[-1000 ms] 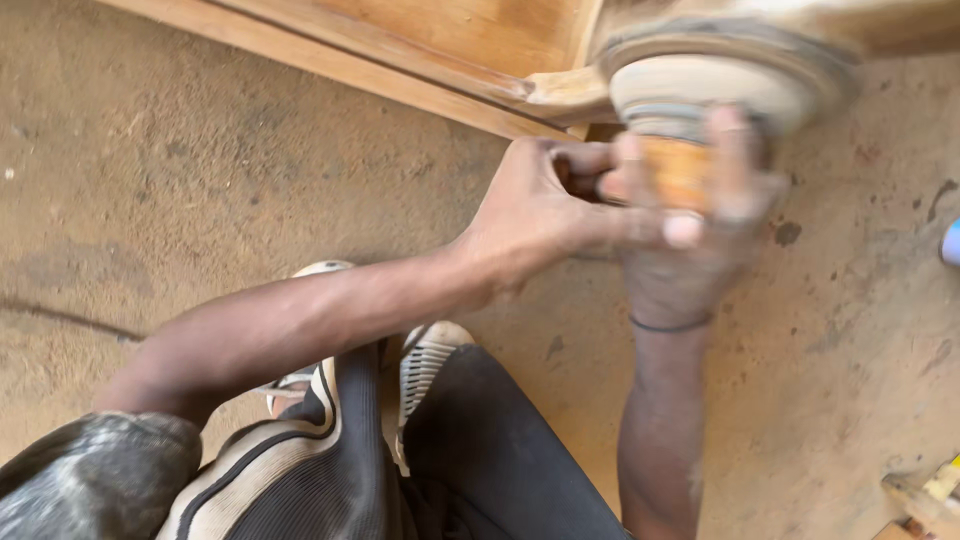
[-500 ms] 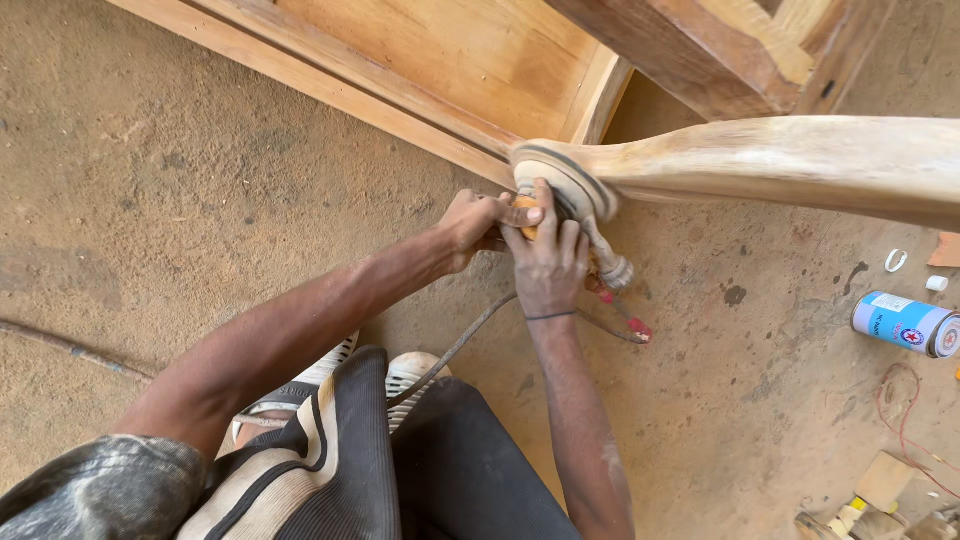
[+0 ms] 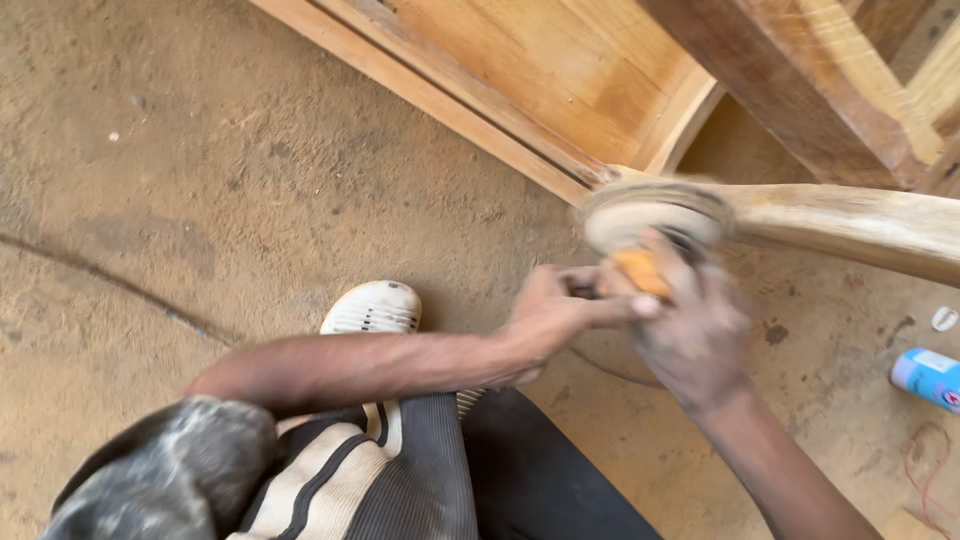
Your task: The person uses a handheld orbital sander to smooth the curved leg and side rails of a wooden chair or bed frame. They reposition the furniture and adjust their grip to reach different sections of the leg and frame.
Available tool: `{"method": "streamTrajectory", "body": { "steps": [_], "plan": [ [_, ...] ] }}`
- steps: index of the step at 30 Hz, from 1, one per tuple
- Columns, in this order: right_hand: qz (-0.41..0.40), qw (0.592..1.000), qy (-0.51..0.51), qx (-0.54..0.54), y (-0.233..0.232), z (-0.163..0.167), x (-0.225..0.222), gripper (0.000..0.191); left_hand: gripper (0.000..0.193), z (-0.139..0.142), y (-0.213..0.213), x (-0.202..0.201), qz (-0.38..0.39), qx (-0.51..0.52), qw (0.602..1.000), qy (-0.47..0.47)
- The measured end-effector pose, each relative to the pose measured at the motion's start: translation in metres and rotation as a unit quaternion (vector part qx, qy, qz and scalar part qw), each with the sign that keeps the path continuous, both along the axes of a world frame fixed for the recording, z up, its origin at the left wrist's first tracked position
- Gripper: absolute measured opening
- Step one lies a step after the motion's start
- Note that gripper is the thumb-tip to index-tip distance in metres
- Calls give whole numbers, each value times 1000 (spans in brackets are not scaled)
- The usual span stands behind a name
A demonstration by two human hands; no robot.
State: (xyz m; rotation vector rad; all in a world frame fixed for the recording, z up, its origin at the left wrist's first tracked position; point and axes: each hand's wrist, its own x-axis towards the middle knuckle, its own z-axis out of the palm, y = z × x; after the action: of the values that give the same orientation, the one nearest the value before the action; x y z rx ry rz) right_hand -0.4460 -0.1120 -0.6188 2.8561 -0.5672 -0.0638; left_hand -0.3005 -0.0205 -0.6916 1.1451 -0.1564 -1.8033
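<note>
— Disc (image 3: 648, 218) of the sander, where does it sit from your grip?

— Just above and ahead of both my hands, pressed to the near end of the curved wooden piece (image 3: 850, 225), whose long axis runs away to my right. My right hand (image 3: 690, 325) is clenched around the orange body (image 3: 640, 270), directly under the disc. My left hand (image 3: 555, 315) grasps the tool from the left side, a little farther off

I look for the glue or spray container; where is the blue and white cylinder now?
In the head view the blue and white cylinder lies on its side on the dirt floor at the right edge, below the curved wooden piece, right of the right hand.
</note>
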Motion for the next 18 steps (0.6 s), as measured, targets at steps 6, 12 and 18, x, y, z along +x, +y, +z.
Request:
{"method": "streamTrajectory", "body": {
  "steps": [6,12,18],
  "plan": [
    [-133,957,-160,202,-10,-103,77,61,63,-19,1,71,139,-99,985,15],
    [-209,932,-216,202,-24,-135,101,64,49,-41,47,170,39,-110,980,-159],
    [-147,921,-275,231,0,-158,150,72,27,-23,65,318,174,-161,577,-782]
  ]
}}
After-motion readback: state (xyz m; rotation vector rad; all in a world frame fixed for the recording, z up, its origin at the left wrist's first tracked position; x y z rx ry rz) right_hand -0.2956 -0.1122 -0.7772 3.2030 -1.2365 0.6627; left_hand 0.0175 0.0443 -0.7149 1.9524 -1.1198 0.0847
